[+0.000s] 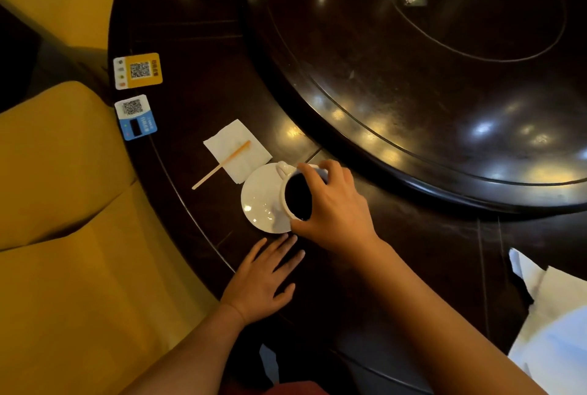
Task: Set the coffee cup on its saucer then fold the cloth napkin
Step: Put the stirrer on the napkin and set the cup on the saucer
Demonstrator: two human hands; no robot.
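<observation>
My right hand (333, 207) grips the rim of a white coffee cup (295, 194) full of dark coffee, held over the right part of the white saucer (260, 200); I cannot tell whether the cup touches it. The cup's handle points to the far left. Just behind the saucer lies a white napkin (238, 149), folded into a square, with a thin wooden stir stick (222, 164) across it. My left hand (260, 280) rests flat on the dark table, fingers spread, just in front of the saucer.
The dark round table (190, 29) carries a large raised turntable (428, 76) behind the cup. Two QR code cards (138, 70) lie at the left edge. White paper (552, 315) lies at the right. Yellow seats (63, 204) stand to the left.
</observation>
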